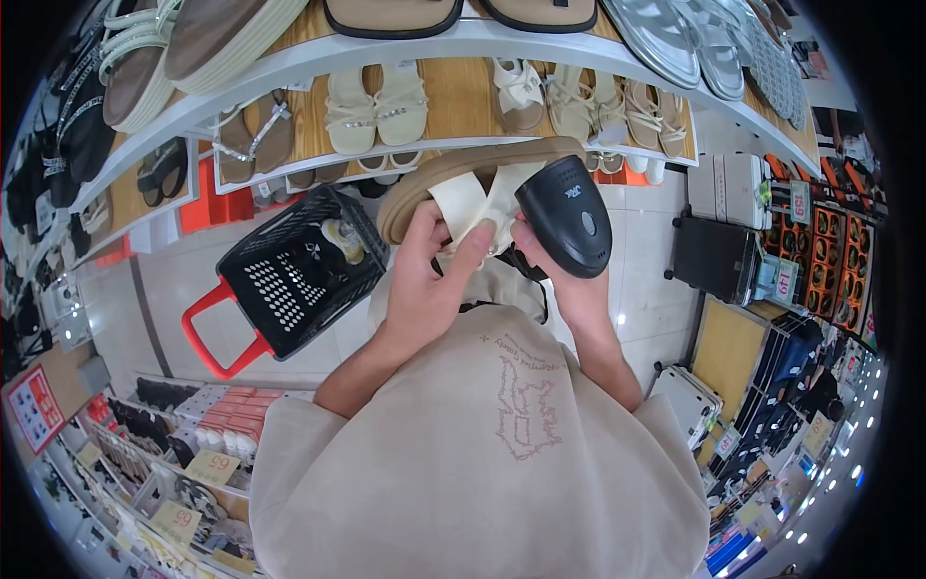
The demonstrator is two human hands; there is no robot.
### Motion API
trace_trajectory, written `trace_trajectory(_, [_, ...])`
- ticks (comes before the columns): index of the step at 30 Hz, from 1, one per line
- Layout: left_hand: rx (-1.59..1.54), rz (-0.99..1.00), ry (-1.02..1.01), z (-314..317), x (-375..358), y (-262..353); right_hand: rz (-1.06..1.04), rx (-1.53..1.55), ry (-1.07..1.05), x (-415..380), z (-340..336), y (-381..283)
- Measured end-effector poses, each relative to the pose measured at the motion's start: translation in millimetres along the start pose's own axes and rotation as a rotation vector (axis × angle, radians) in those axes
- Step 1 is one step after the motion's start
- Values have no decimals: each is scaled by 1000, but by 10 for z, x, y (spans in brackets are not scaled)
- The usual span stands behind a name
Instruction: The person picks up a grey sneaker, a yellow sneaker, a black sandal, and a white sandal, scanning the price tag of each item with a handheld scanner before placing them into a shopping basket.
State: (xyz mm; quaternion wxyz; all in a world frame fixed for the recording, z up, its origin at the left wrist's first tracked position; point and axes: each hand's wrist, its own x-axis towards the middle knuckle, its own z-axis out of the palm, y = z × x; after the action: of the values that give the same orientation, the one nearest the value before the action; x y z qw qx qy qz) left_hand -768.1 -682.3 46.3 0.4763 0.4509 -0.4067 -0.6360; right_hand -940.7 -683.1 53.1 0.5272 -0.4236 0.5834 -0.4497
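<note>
A sandal with wide cream crossed straps and a tan sole is held up in front of my chest. My left hand is closed on its straps, with the thumb pressed against them. In my right hand is a black barcode scanner with a grey oval button. The scanner overlaps the right part of the sandal, and the fingers under the scanner are partly hidden. Past the sandal is a wooden shelf with other sandals on it.
A black shopping basket with a red handle stands on the tiled floor at left, with something inside. Above, the upper display shelf curves across. A black suitcase and a white suitcase stand at right.
</note>
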Motion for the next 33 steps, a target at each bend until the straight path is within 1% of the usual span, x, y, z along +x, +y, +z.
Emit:
trace_trajectory(2, [60,26,15,28,-23,2,7,12,-7,-30,-17,3])
trace_trajectory(4, [202,93,21,41,-49,-33,6,11,-21,-56,-31,9])
trace_trajectory(5, [203,93,19,35,-69,-68,6,8,-36,-70,-38,11])
trace_trajectory(7, [377,195,30,20,-111,-145,-8,-1,-51,-95,-52,13])
trace_trajectory(8, [377,194,28,15,-124,-150,-22,-11,-68,-106,-58,17])
trace_trajectory(10, [583,368,24,-6,-150,-154,-14,20,-66,-139,-68,27])
trace_trajectory(14, [641,439,16,-13,-194,-115,-6,75,-73,-186,-62,21])
trace_trajectory(16, [725,611,71,18,-180,-58,-19,120,-104,-150,-100,66])
trace_trajectory(17, [724,610,71,14,-179,-56,-32,166,-139,-141,-110,97])
trace_trajectory(20, [742,630,48,-16,-177,-29,-54,209,-124,-146,-84,146])
trace_trajectory(22, [721,513,-27,-39,-203,3,-18,244,-120,-128,-113,172])
trace_trajectory(23, [722,513,-22,-44,-205,13,20,282,-114,-116,-118,177])
trace_trajectory(25, [331,163,-105,-57,-201,31,40,297,-95,-71,-87,172])
trace_trajectory(26, [331,162,-104,-64,-189,47,59,311,-70,-63,-70,162])
trace_trajectory(27, [205,83,-95,-74,-166,64,95,208,-34,-73,-2,112])
trace_trajectory(28, [79,4,-85,-80,-143,70,95,207,-34,-73,43,62])
trace_trajectory(33, [-38,-30,-67,-111,-125,-66,94,120,-39,-57,89,20])
